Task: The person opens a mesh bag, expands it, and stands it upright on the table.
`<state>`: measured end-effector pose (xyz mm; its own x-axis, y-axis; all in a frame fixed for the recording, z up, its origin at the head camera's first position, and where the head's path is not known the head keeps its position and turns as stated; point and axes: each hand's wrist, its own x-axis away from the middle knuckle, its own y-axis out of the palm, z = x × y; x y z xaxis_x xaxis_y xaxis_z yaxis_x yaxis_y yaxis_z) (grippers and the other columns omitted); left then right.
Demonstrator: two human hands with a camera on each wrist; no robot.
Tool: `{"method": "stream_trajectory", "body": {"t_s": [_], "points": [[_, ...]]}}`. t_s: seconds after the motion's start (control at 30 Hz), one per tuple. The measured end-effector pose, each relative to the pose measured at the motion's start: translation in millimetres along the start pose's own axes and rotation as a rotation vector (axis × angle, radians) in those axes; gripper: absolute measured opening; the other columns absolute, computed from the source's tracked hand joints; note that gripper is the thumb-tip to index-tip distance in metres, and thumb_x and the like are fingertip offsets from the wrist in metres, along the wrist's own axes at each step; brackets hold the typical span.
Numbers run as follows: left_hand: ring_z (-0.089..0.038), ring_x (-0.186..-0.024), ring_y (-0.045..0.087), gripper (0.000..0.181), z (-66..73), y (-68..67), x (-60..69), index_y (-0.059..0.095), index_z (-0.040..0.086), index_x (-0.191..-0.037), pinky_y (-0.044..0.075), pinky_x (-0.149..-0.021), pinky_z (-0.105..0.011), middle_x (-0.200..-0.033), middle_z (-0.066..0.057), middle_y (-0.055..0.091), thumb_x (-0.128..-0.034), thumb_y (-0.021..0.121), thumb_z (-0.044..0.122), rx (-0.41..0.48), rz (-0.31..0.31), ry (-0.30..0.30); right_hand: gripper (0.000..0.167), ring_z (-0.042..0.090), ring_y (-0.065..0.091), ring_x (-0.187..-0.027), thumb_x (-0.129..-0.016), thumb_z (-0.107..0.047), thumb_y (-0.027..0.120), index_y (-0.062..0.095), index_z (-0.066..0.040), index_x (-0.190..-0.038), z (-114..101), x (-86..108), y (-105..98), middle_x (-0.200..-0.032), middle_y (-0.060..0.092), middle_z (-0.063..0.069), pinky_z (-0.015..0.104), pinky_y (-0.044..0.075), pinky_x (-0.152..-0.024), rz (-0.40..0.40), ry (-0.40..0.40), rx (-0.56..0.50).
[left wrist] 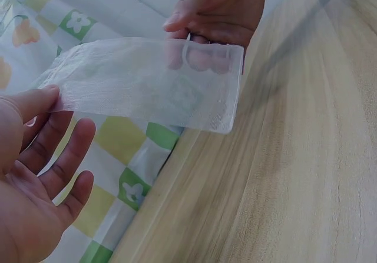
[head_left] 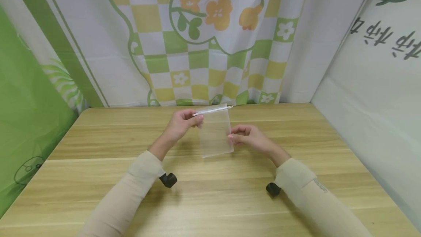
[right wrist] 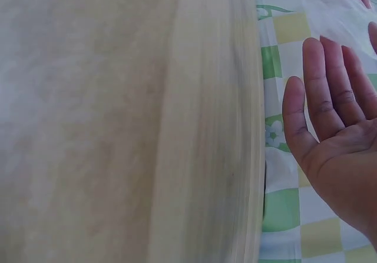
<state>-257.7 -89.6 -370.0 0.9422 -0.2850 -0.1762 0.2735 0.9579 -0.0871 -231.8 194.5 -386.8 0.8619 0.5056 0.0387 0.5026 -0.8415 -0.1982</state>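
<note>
We've got a sheer white rectangular drawstring pouch (head_left: pixel 215 132) above the wood-grain counter (head_left: pixel 217 196). Left hand (head_left: pixel 180 123) pinches its top corner, likely to spread it; right hand (head_left: pixel 251 137) at side edge, grip unclear.

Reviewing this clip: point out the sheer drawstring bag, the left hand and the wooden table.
Sheer drawstring bag (head_left: pixel 215 132): head view, middle of its see-through panel.
Left hand (head_left: pixel 179 125): head view, middle of the hand, behind the thumb.
Wooden table (head_left: pixel 218 196): head view, bare part of its top.
</note>
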Motion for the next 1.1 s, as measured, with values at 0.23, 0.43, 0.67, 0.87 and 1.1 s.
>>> {"method": "stream_trajectory", "body": {"t_s": [0.23,0.43,0.67,0.87,1.1], "points": [[-0.013,-0.072,0.069,0.008,0.5,-0.6,0.1,0.069,0.006,-0.092,0.052,-0.076,-0.031,-0.080,0.001,0.072,-0.0972,0.069,0.012,0.058,0.024,-0.015,0.026,0.019,0.069,-0.092,-0.096,-0.010,0.069,0.065,0.009,-0.114,4,7.7,-1,-0.103,0.072,0.015,0.055,0.051,-0.094,-0.007,-0.003,0.006],[-0.014,-0.074,0.070,0.028,-2.0,-1.1,1.7,0.062,-0.003,-0.123,0.053,-0.077,-0.032,-0.084,0.001,0.074,-0.0998,0.064,0.012,0.094,-0.005,-0.008,0.019,0.018,0.068,-0.089,-0.097,-0.012,0.069,0.068,0.003,-0.107,-1,8.3,1,-0.097,0.074,0.007,0.051,0.052,-0.093,0.063,-0.006,0.015],[-0.017,-0.076,0.070,0.060,0.2,-2.1,6.5,0.031,0.011,-0.157,0.053,-0.088,-0.043,-0.093,-0.001,0.076,-0.1045,0.058,0.022,0.115,-0.020,-0.059,0.018,0.014,0.069,-0.084,-0.094,-0.013,0.072,0.070,0.002,-0.103,-8,4.9,3,-0.095,0.074,0.003,0.032,0.057,-0.080,0.142,-0.061,-0.002],[-0.016,-0.075,0.071,0.064,-0.9,-1.7,12.5,0.027,0.008,-0.158,0.055,-0.083,-0.036,-0.097,-0.001,0.076,-0.1030,0.059,0.016,0.137,-0.044,-0.069,0.016,0.016,0.071,-0.082,-0.094,-0.015,0.072,0.071,-0.001,-0.103,-11,2.5,4,-0.096,0.075,0.003,0.033,0.058,-0.081,0.168,-0.110,-0.024],[-0.015,-0.075,0.070,0.048,-4.2,2.4,17.1,0.049,-0.001,-0.144,0.055,-0.082,-0.037,-0.099,-0.003,0.076,-0.1011,0.062,0.015,0.115,-0.028,-0.101,0.020,0.016,0.071,-0.079,-0.096,-0.004,0.068,0.065,0.012,-0.107,-18,-0.1,9,-0.094,0.075,0.005,0.035,0.058,-0.080,0.213,-0.075,-0.060]]}}
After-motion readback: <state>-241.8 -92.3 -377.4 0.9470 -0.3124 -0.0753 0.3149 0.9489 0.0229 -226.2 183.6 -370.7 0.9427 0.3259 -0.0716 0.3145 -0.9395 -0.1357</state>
